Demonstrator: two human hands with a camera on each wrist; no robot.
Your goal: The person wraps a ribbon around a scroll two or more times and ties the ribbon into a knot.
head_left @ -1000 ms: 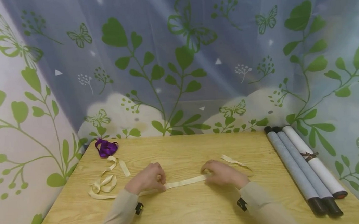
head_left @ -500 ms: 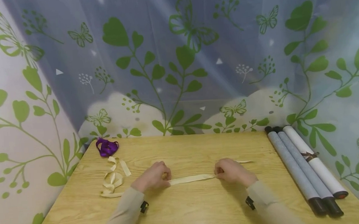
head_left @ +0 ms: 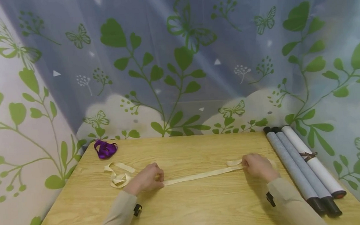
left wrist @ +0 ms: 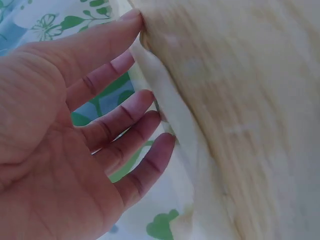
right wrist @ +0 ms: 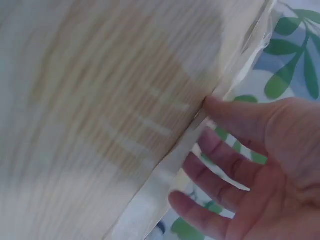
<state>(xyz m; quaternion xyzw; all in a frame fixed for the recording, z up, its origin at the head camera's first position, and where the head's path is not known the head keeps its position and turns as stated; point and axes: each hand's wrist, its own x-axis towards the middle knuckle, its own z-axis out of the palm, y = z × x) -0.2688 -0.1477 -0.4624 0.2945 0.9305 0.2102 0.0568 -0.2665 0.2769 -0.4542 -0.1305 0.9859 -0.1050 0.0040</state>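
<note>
A cream ribbon stretches nearly straight across the middle of the table between my two hands. My left hand pinches it between thumb and index finger; in the left wrist view the ribbon runs past the other, loosely spread fingers. Farther right, my right hand pinches the same ribbon, and the right wrist view shows the thumb at the edge of the ribbon. A short folded length shows just left of the right hand. Loose loops of the ribbon lie behind the left hand.
A bundle of purple ribbon lies at the back left of the wooden table. Along the right side lie two grey rolls and a white roll tied with a brown bow. A patterned curtain hangs behind.
My right hand has slid right along the ribbon, away from the left hand, so the straight span between them is longer. The loops at left have been drawn into a smaller heap.
</note>
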